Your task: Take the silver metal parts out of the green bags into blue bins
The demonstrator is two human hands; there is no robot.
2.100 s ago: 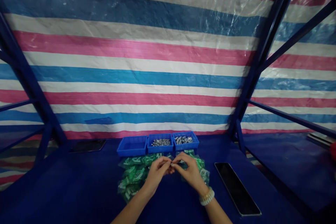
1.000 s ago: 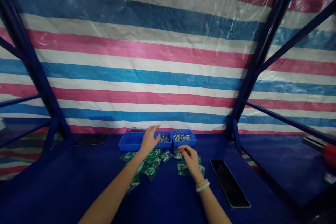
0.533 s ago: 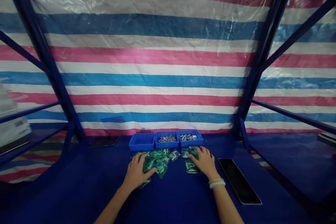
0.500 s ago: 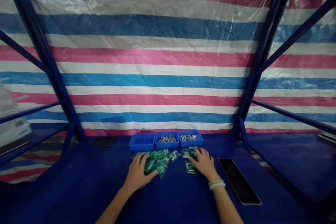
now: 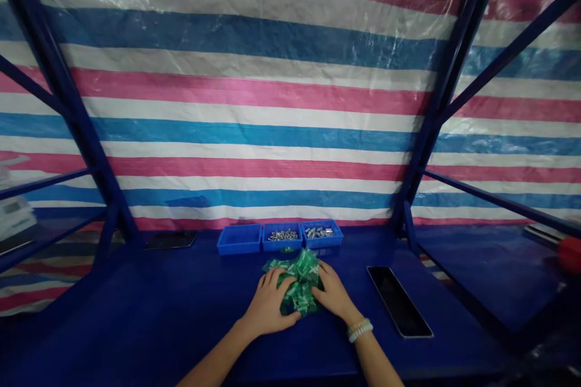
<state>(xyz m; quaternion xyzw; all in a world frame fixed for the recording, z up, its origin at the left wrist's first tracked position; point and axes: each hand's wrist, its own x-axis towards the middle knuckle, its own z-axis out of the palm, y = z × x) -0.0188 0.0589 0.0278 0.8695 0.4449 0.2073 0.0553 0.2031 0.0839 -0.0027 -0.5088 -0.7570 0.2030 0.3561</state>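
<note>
Small green plastic bags (image 5: 302,296) lie bunched in a heap on the blue tabletop, with small pale or metallic pieces showing through them. My left hand (image 5: 272,302) curves around the heap's left and near side, thumb at the front edge. From the right, my right hand (image 5: 333,293) presses against the same heap with bent fingers. Between them the bags are squeezed together and piled up. Parts of the fingertips are hidden by the plastic. A beaded bracelet circles my right wrist.
Behind the heap stand three blue trays: a bare left tray (image 5: 239,249), a middle tray (image 5: 282,245) and a right tray (image 5: 323,242), the last two holding small metal parts. A phone (image 5: 399,302) lies at right, a dark flat device (image 5: 170,240) at back left. Blue frame posts (image 5: 420,151) flank a striped sheet.
My hands have come together, my left moving right and my right moving left. The bags, spread out before, are now gathered into one heap. The view has shifted slightly.
</note>
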